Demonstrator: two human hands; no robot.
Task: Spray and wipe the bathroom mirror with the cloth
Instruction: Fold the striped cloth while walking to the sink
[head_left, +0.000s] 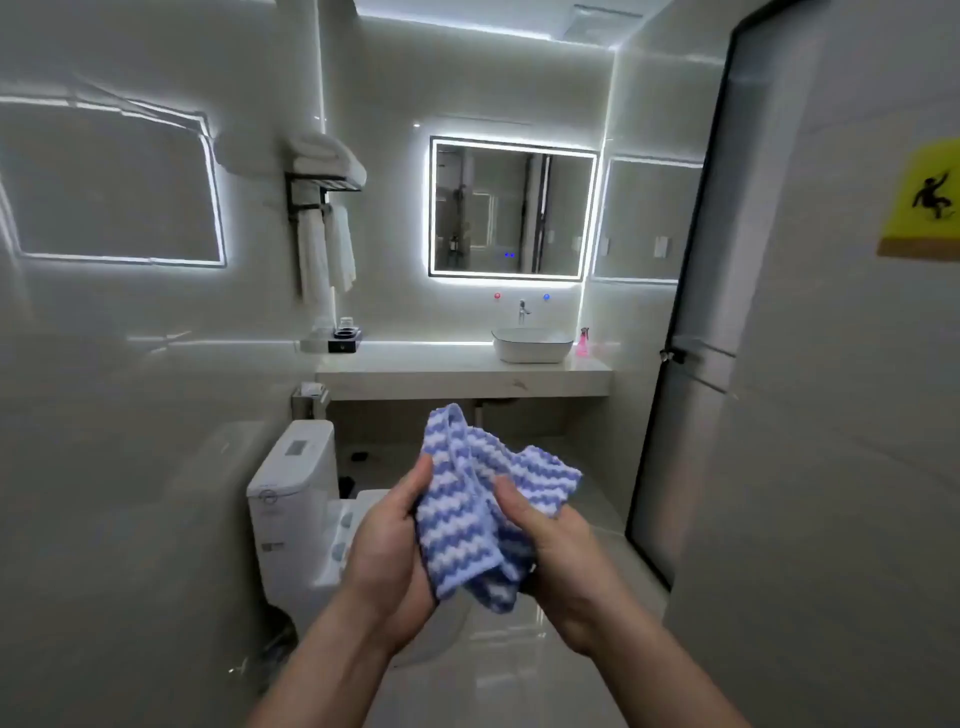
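Note:
A blue-and-white zigzag cloth is bunched between both hands at chest height. My left hand grips its left side with the thumb on top. My right hand holds the right side, thumb pressed into the folds. The lit bathroom mirror hangs on the far wall, well beyond my reach. A pink spray bottle stands on the counter just right of the basin.
A white basin with a tap sits on the pale counter. A toilet stands at the lower left. Towels hang on a rack left of the mirror. A dark-framed glass door stands at the right.

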